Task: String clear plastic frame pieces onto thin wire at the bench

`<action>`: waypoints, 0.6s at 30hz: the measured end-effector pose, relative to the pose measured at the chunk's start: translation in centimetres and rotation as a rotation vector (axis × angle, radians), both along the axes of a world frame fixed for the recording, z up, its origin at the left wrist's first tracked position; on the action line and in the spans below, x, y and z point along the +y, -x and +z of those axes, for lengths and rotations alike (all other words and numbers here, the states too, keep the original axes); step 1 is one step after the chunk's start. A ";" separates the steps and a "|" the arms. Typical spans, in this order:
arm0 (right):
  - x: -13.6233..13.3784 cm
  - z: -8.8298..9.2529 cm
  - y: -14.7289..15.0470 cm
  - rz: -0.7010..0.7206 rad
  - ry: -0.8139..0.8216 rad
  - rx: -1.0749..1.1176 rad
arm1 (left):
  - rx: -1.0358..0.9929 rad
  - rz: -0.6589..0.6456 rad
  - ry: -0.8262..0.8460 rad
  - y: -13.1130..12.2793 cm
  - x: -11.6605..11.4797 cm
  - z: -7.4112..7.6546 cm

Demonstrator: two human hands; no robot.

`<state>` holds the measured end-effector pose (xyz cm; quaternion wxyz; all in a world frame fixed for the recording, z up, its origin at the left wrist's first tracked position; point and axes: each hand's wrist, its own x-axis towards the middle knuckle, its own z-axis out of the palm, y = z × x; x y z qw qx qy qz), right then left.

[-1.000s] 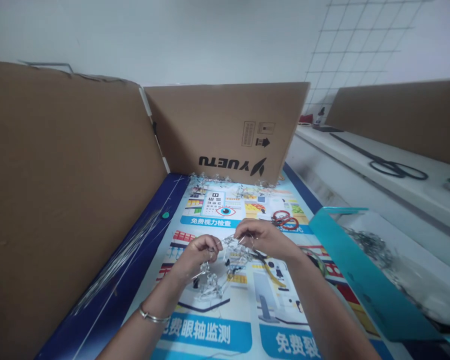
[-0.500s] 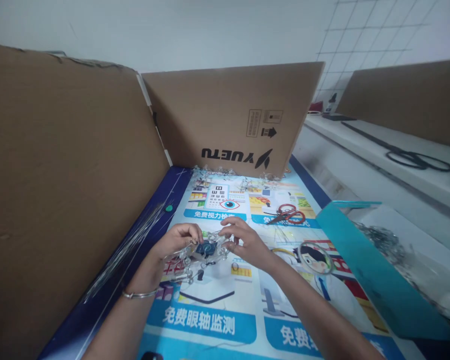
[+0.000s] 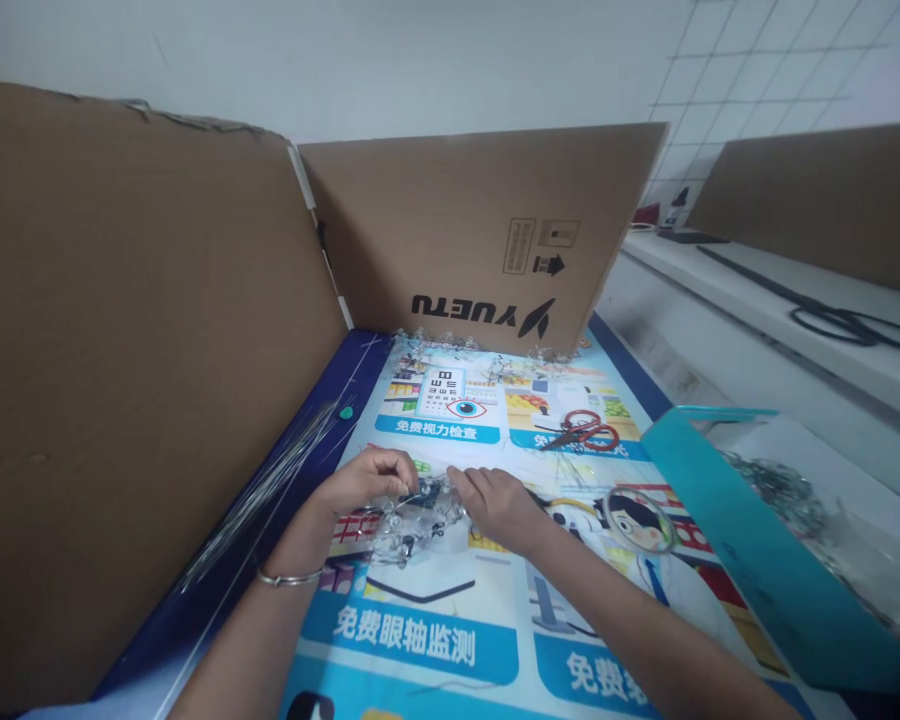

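My left hand (image 3: 367,480) and my right hand (image 3: 495,505) meet over a printed poster mat (image 3: 435,620) on the table. Both pinch a cluster of clear crystal beads strung on thin wire (image 3: 412,515), which rests low on the mat between them. My left fingers curl around its left end, and a thin metal bangle (image 3: 289,577) circles that wrist. My right fingers press on the cluster's right end.
Cardboard panels stand at the left (image 3: 135,370) and the back (image 3: 480,240). A bundle of thin wires (image 3: 262,500) lies along the left. Red scissors (image 3: 581,432) and a wire ring (image 3: 637,520) lie on the mat. A teal tray (image 3: 750,560) with metal parts sits right. More beads (image 3: 457,350) line the back.
Both hands have lowered the bead cluster from the air down onto the mat and drawn closer together. The view has shifted slightly.
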<state>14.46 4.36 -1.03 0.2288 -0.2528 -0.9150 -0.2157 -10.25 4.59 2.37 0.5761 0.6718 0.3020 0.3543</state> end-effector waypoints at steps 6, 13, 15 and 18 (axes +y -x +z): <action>0.1 -0.1 -0.3 0.039 0.123 -0.087 | 0.014 -0.050 0.113 0.0 0.1 -0.3; 0.7 -1.4 -1.0 0.131 0.211 -0.086 | 0.012 -0.059 0.149 0.3 0.2 -1.4; 0.7 -1.7 -1.1 0.146 0.226 -0.104 | 0.014 -0.062 0.159 0.3 0.1 -1.5; 0.8 -1.9 -1.2 0.174 0.289 -0.129 | 0.015 -0.049 0.164 0.5 0.2 -1.6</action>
